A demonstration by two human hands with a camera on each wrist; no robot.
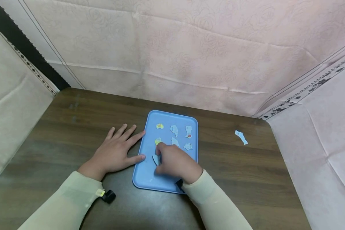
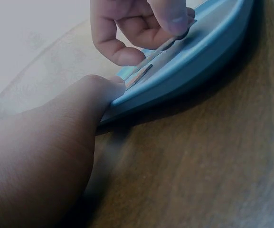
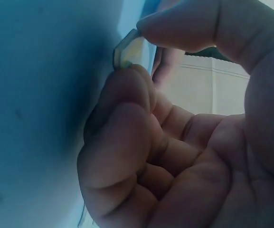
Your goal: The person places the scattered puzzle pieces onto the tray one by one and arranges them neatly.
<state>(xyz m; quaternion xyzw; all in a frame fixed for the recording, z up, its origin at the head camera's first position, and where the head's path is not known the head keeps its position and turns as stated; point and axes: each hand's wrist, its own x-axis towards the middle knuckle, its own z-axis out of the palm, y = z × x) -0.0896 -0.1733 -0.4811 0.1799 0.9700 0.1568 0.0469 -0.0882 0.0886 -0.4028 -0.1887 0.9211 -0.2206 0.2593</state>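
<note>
A blue tray lies on the table with several small irregular flat pieces in it, some bluish-white and some yellow. My right hand is over the tray's lower middle and pinches one thin light-blue piece between thumb and fingers. In the right wrist view this piece stands edge-on between the thumb tip and the curled fingers, close to the tray surface. My left hand is spread flat at the tray's left side, its thumb and forefinger tips on the rim. The left thumb shows at the rim in the left wrist view.
One more bluish-white piece lies on the wooden table to the right of the tray. Pale patterned cloth hangs behind the table and along both sides. A small black device sits at the left cuff.
</note>
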